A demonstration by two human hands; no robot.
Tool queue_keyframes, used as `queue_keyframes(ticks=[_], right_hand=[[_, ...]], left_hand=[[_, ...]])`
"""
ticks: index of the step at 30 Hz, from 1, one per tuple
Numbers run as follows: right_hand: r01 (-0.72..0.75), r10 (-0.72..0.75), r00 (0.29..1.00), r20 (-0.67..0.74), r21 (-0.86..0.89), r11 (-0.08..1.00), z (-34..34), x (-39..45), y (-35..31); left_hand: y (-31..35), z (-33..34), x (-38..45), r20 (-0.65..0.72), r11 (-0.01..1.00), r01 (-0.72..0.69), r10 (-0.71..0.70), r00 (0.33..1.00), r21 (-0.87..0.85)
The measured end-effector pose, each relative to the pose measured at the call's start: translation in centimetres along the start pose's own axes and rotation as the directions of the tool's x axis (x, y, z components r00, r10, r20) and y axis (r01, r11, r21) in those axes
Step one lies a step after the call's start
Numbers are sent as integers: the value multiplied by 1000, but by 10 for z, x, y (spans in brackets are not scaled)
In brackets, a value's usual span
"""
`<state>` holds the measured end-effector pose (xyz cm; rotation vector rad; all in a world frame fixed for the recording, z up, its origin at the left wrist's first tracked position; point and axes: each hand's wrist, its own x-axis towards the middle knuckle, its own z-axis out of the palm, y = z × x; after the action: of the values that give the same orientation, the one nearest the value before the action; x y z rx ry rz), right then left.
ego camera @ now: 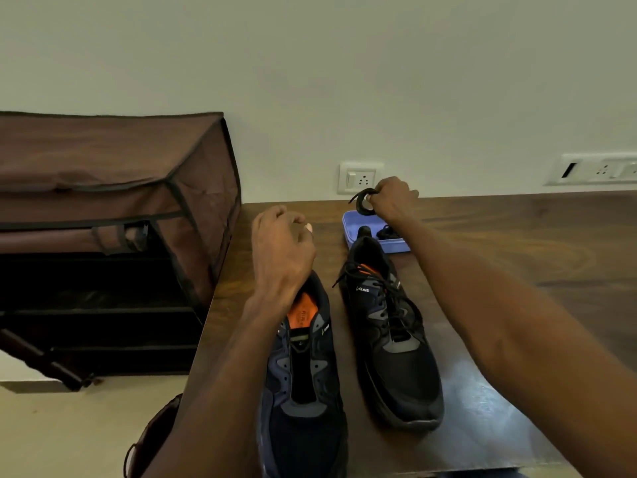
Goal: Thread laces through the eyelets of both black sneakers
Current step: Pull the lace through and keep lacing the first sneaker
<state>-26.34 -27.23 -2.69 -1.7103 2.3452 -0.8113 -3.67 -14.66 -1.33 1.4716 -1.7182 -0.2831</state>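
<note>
Two black sneakers lie on a dark wooden table [517, 236], toes toward me. The left sneaker [303, 384] has bare eyelets and an orange insole showing. The right sneaker [389, 339] carries a black lace crossed through its eyelets, with loose ends at the top. My right hand [393, 198] pinches a coiled black lace [363, 201] in the air above a blue tray [351, 229]. My left hand [281, 246] hovers over the heel of the left sneaker, fingers loosely curled, holding nothing.
The blue tray behind the right sneaker holds a few small dark items. A brown fabric shoe rack [110, 219] stands left of the table. Wall sockets [360, 177] sit just above the table's far edge. A brown bag [155, 439] lies on the floor.
</note>
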Motion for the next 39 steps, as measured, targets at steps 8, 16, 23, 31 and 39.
queue_keyframes(ticks=[8,16,23,31,39], right_hand=[[121,-212,933,290,304,945,-103,-169,-57],[112,-298,789,537,352,929,-98,-329,-47],[117,-276,759,589,294,949,-80,-356,-29],[-33,-170,697,696,268,963,-101,-337,-10],[50,-211,790,575,282,958,-96,-340,-16]], left_hand=[[29,-63,-67,248,838,263,-159,956,-478],[-4,-115,-160,760,698,547,-6,650,-463],[-27,-101,-203,678,579,617,-145,721,-533],[-60,-96,-201,517,66,606,-453,726,-792],[-41,-97,-204,656,236,677,-169,735,-698]])
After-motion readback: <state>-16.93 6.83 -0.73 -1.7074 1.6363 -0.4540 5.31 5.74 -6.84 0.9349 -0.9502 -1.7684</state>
